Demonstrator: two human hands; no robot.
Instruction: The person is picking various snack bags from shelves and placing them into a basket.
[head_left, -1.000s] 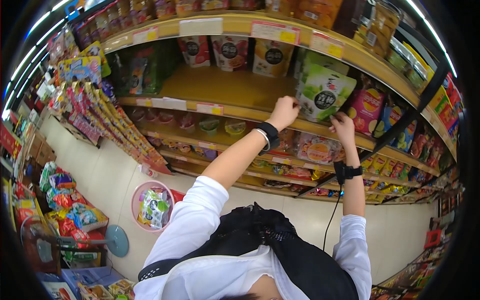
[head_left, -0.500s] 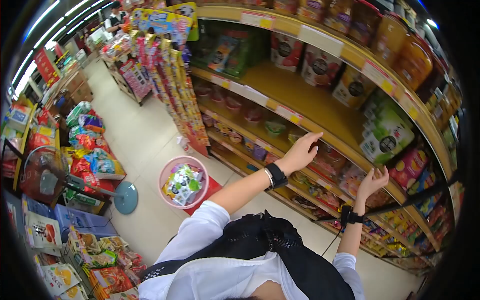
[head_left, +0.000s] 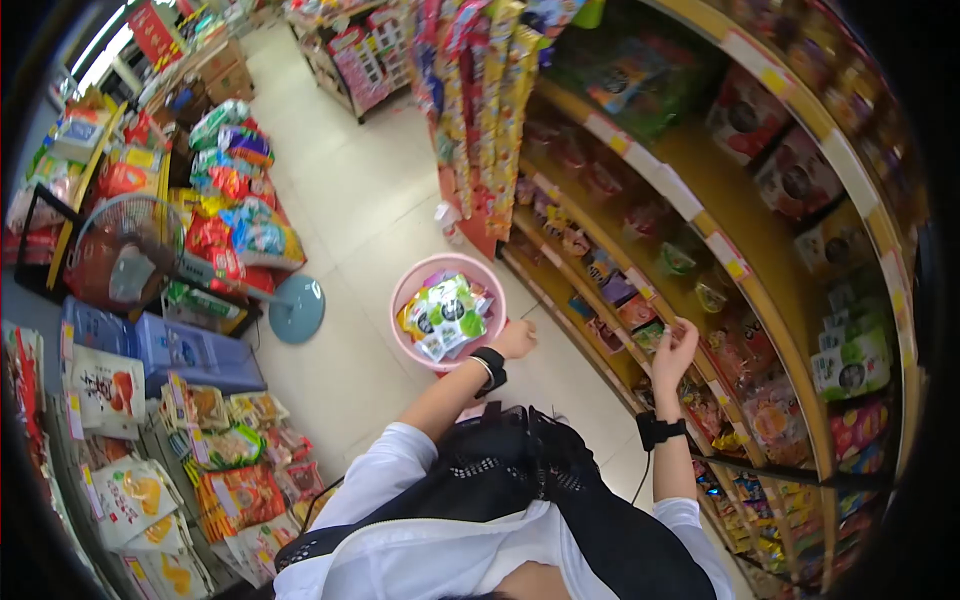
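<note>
The left hand (head_left: 515,340) reaches down to the near rim of a pink basket (head_left: 409,290) that stands on the pale tiled floor (head_left: 350,210), just in front of the lowest store shelf. The fingers are curled at the rim, but the view is too small to tell whether they grip it or only rest beside it. A black wristband (head_left: 490,365) and a thin bracelet sit on that wrist. The basket holds a heap of snack packets (head_left: 445,315) - mostly green and white, with dark round labels. The right hand (head_left: 675,345) is raised, well apart from the basket, close against the edge of a lower shelf (head_left: 690,205); its fingers are bent and loosely spread, half-open, with nothing I can make out inside them. A black strap (head_left: 660,430) with a thin cable hanging from it is on the right wrist. Further along the same shelving stand green and white pouches (head_left: 850,365), and strips of hanging snacks (head_left: 480,90) dangle at the shelf's end. Across the aisle a floor fan (head_left: 125,255) stands on a round blue base (head_left: 297,308), next to piled bags and a blue crate (head_left: 190,352).
</note>
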